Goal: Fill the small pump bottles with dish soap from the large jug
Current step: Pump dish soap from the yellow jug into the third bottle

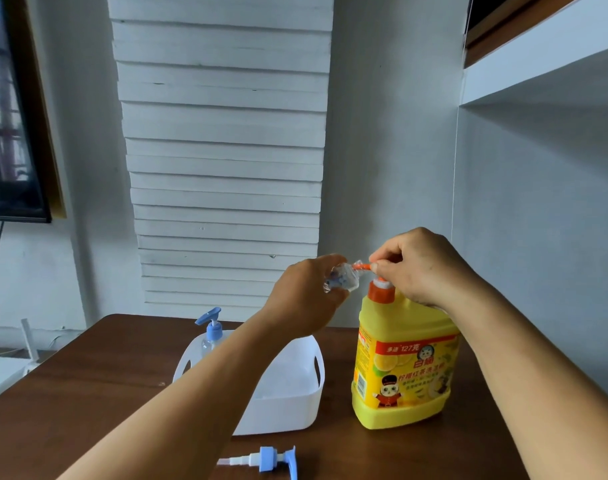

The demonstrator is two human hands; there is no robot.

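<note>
Yellow jug [403, 368]: right hand [424, 268] on pump, left hand [302, 296] holding clear bottle [340, 277].

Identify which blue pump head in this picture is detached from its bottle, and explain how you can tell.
The blue pump head lying on its side on the table's near edge, dip tube exposed. The other blue pump stands upright, screwed onto a bottle in the white basket.

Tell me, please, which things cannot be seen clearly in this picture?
Head view:
- Small clear bottle: mostly covered by the left hand; its fill level cannot be told.
- Jug pump: top hidden under the right hand.
- White basket: inside partly blocked by the left forearm.
</note>
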